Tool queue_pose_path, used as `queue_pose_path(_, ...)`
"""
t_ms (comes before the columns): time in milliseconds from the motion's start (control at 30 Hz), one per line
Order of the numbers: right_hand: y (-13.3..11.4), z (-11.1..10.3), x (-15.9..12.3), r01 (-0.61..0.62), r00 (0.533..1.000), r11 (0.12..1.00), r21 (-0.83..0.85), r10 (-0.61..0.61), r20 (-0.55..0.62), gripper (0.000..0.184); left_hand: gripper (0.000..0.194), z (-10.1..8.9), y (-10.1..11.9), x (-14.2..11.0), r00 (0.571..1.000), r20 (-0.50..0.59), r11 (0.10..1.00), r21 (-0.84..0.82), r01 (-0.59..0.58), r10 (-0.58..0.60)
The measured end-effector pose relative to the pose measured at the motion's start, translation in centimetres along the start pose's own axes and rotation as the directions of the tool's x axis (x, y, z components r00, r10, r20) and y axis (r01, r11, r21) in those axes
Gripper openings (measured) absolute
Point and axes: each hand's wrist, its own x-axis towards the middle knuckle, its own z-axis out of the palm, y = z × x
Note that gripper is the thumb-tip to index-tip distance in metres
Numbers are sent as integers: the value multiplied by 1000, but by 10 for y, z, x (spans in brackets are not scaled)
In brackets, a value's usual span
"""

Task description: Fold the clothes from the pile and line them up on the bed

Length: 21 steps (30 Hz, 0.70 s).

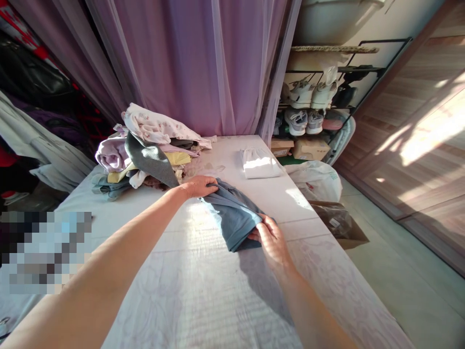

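A blue-grey garment (236,218), partly folded, is stretched between my hands just above or on the bed; its exact kind I cannot make out. My left hand (201,186) pinches its far left end, fingers closed on the cloth. At the near right end my right hand (271,237) grips the other edge, thumb on top and fingertips tucked underneath. Beyond it to the right lies a white folded garment (259,164). A heap of mixed clothes (145,150) sits at the far left, with a dark grey piece hanging toward my left wrist.
The bed (203,291) has a pale patterned cover. Purple curtains (189,68) hang behind it. To the right stand a shoe rack (319,107), a plastic bag (316,179) and an open cardboard box (348,237) on the floor. Clothes and bags crowd the left side.
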Motion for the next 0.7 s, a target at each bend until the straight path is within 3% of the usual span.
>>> queue_pose_path(233,10,-4,5,-12,1000,1000,27,13,-21,32,35,-3,19,16,998,25,997,50,-59,58)
queue_pose_path(333,5,-2,4,-25,999,999,27,26,-32,35,47,-5,19,-2,991,9,991,-18,-132,132)
queue_pose_path(467,-7,3,0,-38,999,999,3,38,-32,34,62,0,2,-37,978,-51,973,121,-197,205)
queue_pose_path(600,-11,4,-3,-40,998,999,-34,38,-47,30,42,4,-19,-51,957,-131,957,173,-234,258)
queue_pose_path(700,-8,4,-2,-28,999,996,-85,24,-41,29,35,-1,-26,-42,974,-116,978,105,-182,194)
